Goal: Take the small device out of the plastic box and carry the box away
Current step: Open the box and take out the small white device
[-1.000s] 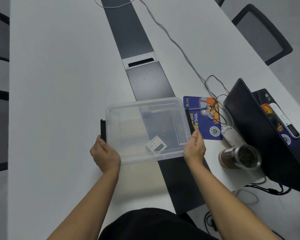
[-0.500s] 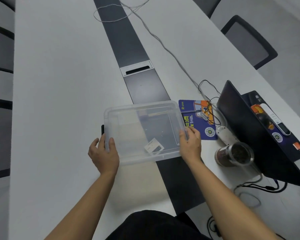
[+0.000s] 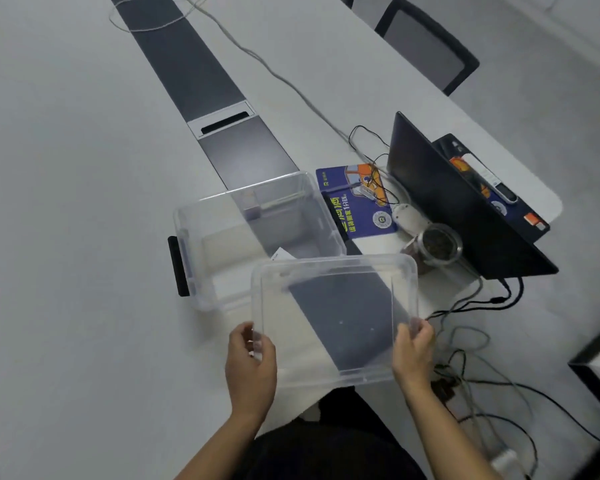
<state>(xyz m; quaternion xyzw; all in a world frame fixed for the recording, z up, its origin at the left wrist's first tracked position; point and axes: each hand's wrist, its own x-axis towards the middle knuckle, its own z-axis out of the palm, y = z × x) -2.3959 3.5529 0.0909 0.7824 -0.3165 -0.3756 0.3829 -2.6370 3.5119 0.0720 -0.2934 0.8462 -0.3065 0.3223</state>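
Between hands (image 3: 329,355): lid (image 3: 333,317) flat, long axis left-right; box (image 3: 194,237) open.

**Readable print: one blue mat**

Up and to the right of the right hand (image 3: 413,351), the blue mouse mat (image 3: 355,206) carries yellow Chinese characters with "1分钱" and a round white seal; its smaller print is blurred. The laptop (image 3: 465,209) stickers are illegible.
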